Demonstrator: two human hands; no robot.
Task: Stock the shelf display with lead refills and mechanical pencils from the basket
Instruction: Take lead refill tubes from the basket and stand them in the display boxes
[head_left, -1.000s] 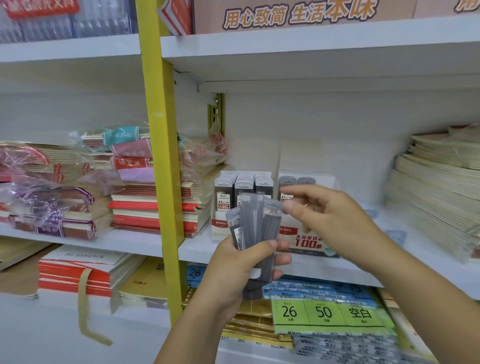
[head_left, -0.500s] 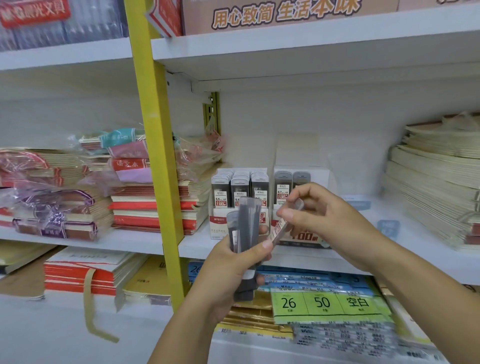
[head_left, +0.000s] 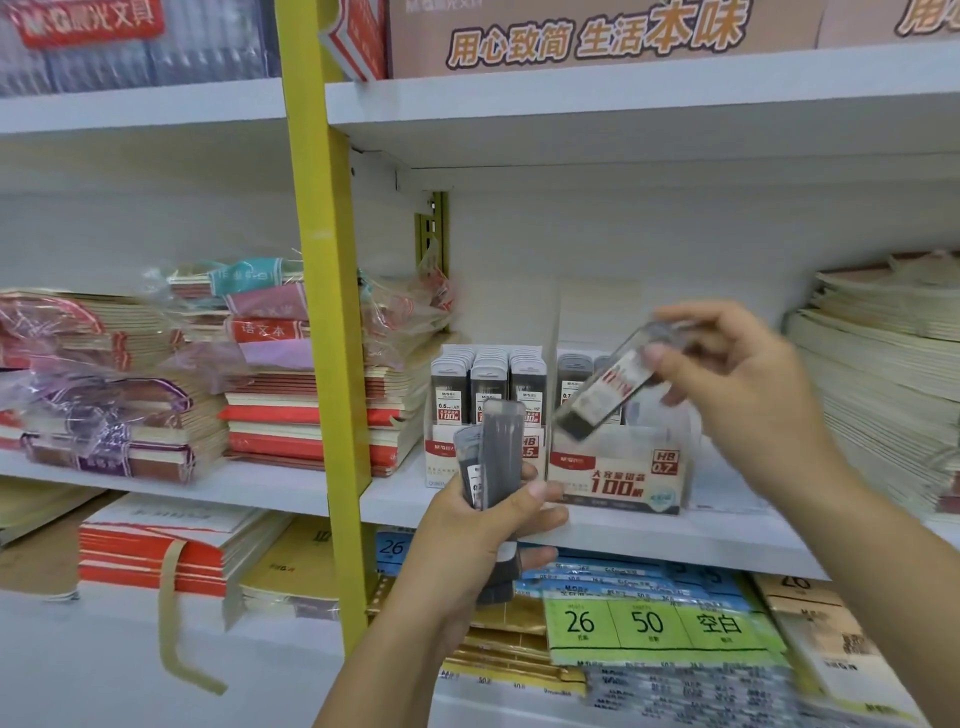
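One lead refill case (head_left: 605, 387) pinched tilted in right hand (head_left: 737, 395) over 0.7 display box (head_left: 615, 475) for slotting; spare cases (head_left: 493, 457) gripped in left hand (head_left: 467, 551) as ready supply.

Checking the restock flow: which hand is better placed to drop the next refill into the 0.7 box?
Right hand: it already holds one dark lead refill case tilted above the white HB 0.7 display box; the left hand grips the spares.

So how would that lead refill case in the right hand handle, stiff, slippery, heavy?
The lead refill case looks like rigid plastic, so probably stiff. The right hand holds it tilted by its top end with fingertips alone, suggesting it's light. Its smooth, glossy faces could be slippery.
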